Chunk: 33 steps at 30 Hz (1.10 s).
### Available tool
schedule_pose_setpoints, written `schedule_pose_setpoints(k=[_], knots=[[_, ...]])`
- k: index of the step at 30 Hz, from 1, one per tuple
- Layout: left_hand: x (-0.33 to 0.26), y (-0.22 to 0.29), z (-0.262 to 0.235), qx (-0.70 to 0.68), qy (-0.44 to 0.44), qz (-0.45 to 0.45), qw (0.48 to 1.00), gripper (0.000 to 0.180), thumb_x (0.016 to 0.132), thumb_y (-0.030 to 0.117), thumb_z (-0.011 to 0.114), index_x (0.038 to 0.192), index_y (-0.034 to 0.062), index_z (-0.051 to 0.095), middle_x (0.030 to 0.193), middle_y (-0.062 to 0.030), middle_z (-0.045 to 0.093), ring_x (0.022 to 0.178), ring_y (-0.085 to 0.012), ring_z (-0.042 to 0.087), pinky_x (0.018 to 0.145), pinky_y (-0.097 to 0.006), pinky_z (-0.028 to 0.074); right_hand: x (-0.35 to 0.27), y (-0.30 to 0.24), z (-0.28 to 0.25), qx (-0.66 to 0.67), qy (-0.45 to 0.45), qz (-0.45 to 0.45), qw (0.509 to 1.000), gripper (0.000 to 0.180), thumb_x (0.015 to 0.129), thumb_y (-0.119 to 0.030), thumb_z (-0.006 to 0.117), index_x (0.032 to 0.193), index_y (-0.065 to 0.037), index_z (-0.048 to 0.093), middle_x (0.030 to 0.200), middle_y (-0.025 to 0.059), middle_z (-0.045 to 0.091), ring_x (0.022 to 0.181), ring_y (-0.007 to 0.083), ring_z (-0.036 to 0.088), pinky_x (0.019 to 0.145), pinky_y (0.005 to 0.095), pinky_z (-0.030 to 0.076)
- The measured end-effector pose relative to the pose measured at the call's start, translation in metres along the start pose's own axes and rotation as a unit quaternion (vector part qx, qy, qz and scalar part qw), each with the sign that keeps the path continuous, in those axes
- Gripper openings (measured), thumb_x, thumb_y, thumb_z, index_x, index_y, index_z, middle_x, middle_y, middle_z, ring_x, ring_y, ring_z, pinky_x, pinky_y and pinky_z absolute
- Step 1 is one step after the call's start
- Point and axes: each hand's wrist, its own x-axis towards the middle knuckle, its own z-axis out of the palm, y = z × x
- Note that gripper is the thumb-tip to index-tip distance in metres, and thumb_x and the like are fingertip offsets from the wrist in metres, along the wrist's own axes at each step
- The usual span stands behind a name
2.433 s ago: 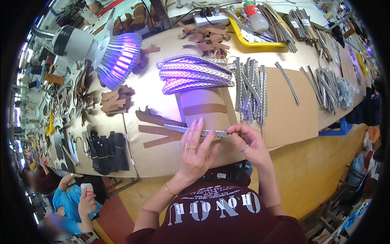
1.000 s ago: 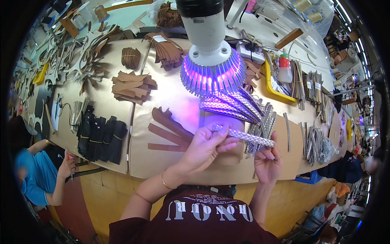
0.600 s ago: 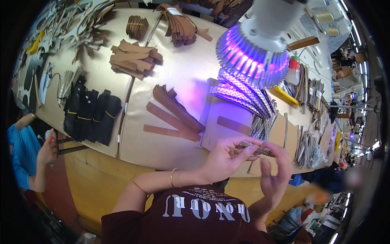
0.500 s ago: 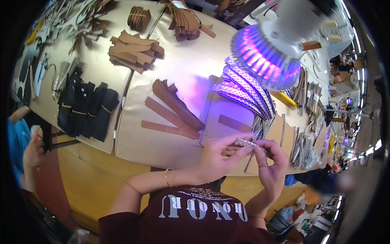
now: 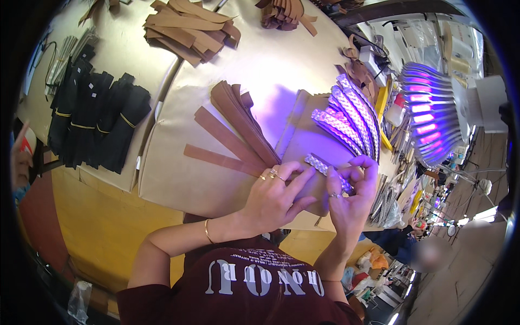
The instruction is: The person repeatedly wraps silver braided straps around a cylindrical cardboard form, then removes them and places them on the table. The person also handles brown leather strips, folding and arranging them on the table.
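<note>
My right hand (image 5: 353,197) pinches a pale braided strap (image 5: 316,163) between thumb and fingers. The strap's far end lies along a brown strip on the tan board (image 5: 292,146), and the rest runs under my fingers. Close on its left, my left hand (image 5: 279,194) is open, thumb apart from the fingers, with its fingertips near the board and the strap. Whether they touch the strap, I cannot tell. Beyond the hands a fan of braided straps (image 5: 352,116) lies under purple light. Left of the board, a stack of brown strips (image 5: 238,122) spreads out with loose strips beside it.
A finned lamp (image 5: 428,116) glowing purple stands at the right. Black banded bundles (image 5: 100,122) lie on the left, brown leather pieces (image 5: 189,30) at the back. A yellow bar (image 5: 383,116) sits behind the straps. Another person's hand (image 5: 21,157) shows at the far left.
The braided strap has come down from between both hands onto the strip on the board. My left hand has let go and opened. The view has shifted, with the lamp now farther right.
</note>
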Motion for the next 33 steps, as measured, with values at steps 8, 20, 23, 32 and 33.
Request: schedule_pose_setpoints(k=[8,20,23,32,33], knots=[[0.0006,-0.0010,-0.0013,0.010,-0.002,0.006,1.000,0.052,0.081,0.031,0.074,0.121,0.0012,0.061,0.108,-0.0103,0.053,0.084,-0.0245,0.057,0.074,-0.036,0.048,-0.0006,0.0028,0.0035,0.027,0.023,0.017,0.999,0.035,0.083,0.004,0.067,0.107,-0.004,0.042,0.073,0.0014,0.057,0.069,0.0049,0.048,0.063,0.0190,0.039],[0.0005,0.0000,-0.0018,0.019,-0.009,0.004,1.000,0.054,0.080,0.033,0.074,0.122,0.0017,0.061,0.108,-0.0099,0.052,0.085,-0.0239,0.056,0.075,-0.036,0.047,0.0006,0.0018,0.0051,0.036,0.022,0.012,0.999,0.035,0.084,0.003,0.068,0.105,-0.004,0.041,0.074,0.0025,0.057,0.071,0.0047,0.047,0.063,0.0186,0.037],[-0.0003,-0.0002,-0.0022,0.026,-0.020,0.002,0.999,0.054,0.084,0.036,0.070,0.125,0.0017,0.059,0.110,-0.0103,0.052,0.088,-0.0246,0.057,0.077,-0.036,0.046,0.0014,0.0033,0.0049,0.030,0.020,0.005,0.999,0.036,0.084,0.002,0.069,0.105,-0.004,0.041,0.074,0.0028,0.057,0.070,0.0046,0.047,0.062,0.0186,0.037],[-0.0003,-0.0003,-0.0029,0.020,-0.027,0.000,0.999,0.055,0.086,0.037,0.067,0.126,0.0009,0.057,0.115,-0.0123,0.052,0.098,-0.0266,0.055,0.084,-0.039,0.045,0.0020,0.0041,0.0058,0.020,0.026,-0.008,0.999,0.037,0.083,0.000,0.070,0.104,-0.005,0.040,0.074,0.0024,0.058,0.065,0.0033,0.046,0.057,0.0179,0.036],[-0.0004,-0.0002,-0.0030,0.014,-0.032,-0.004,0.999,0.055,0.086,0.037,0.067,0.126,0.0001,0.056,0.118,-0.0132,0.053,0.101,-0.0273,0.055,0.086,-0.039,0.045,0.0021,0.0042,0.0058,0.024,0.026,-0.008,0.999,0.037,0.083,0.000,0.070,0.104,-0.006,0.040,0.074,0.0021,0.058,0.065,0.0031,0.046,0.057,0.0175,0.035]])
